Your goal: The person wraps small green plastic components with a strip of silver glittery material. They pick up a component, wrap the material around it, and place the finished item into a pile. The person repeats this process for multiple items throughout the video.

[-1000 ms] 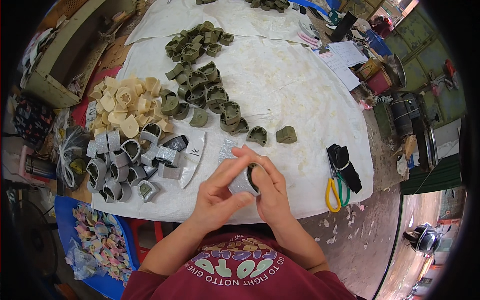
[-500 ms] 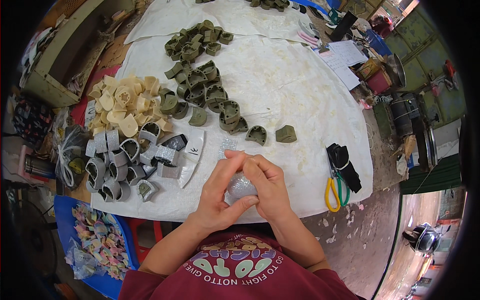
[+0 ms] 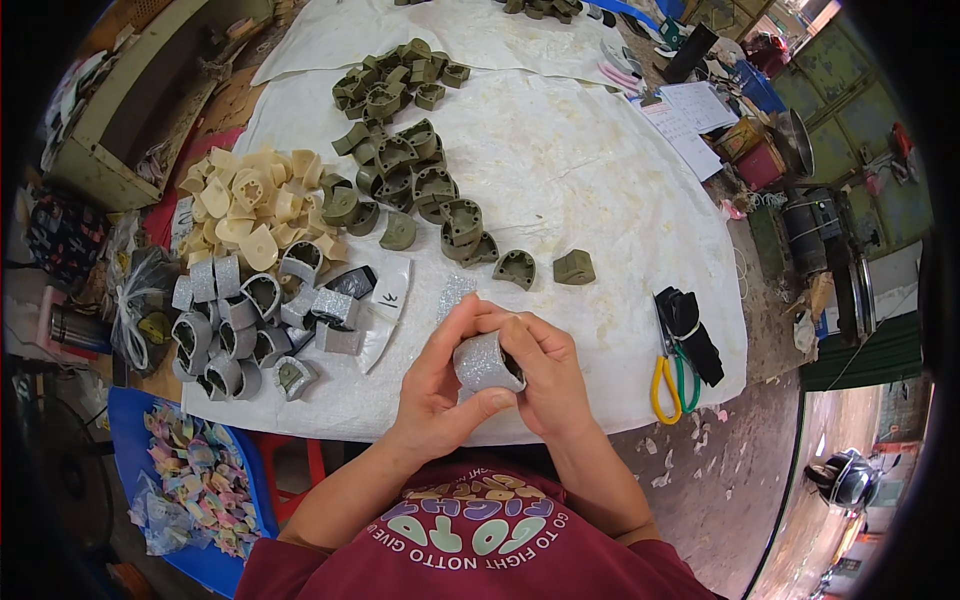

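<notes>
Between my two hands, close to the table's near edge, is a shoe heel covered in silver glitter sheet, with its dark hollow end turned to the right. My left hand is closed along its left side, thumb underneath. From the right, my right hand grips it with the fingers over the hollow end. Just beyond my fingertips lies a flat piece of silver glitter sheet. To the left, several silver-covered heels are heaped beside a white strip. Bare olive-green heels trail away up the table.
A pile of beige heels sits at the left on the white sheet. Scissors with yellow and green handles lie at the right by a black cloth bundle. A blue tub of colourful scraps stands at lower left.
The heel has turned in my hands, so its hollow end now shows at the right. My right hand has shifted slightly rightward, and more of the glitter surface is visible.
</notes>
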Demonstrator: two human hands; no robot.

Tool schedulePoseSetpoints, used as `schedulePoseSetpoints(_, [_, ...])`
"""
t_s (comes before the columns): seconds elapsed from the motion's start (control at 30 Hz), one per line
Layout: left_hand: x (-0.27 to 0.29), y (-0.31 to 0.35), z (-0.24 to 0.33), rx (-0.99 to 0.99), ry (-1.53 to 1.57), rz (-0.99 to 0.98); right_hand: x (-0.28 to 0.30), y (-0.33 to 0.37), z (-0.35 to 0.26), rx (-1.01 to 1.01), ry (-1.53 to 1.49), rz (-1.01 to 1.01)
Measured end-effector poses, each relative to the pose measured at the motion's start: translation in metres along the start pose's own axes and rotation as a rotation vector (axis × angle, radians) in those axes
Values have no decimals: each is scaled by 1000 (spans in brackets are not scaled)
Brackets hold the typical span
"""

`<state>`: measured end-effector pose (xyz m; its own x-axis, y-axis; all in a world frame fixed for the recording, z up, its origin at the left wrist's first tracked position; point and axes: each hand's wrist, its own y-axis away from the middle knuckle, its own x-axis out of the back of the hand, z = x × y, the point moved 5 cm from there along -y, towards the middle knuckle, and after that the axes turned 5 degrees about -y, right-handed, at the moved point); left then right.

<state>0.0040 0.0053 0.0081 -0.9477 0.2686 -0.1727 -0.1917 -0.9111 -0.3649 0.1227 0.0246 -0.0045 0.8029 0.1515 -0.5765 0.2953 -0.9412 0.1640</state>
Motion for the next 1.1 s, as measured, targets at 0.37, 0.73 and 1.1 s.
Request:
schedulePoseSetpoints(0.37, [4, -2, -4, 4, 64, 50, -10, 1, -6, 44, 55, -93])
schedulePoseSetpoints(0.73, [3, 2, -11, 315, 511, 308, -22, 7, -30, 493, 922, -214])
schedulePoseSetpoints(1.1, [1, 3, -6, 381, 618, 152, -18, 3, -16, -35, 264, -271])
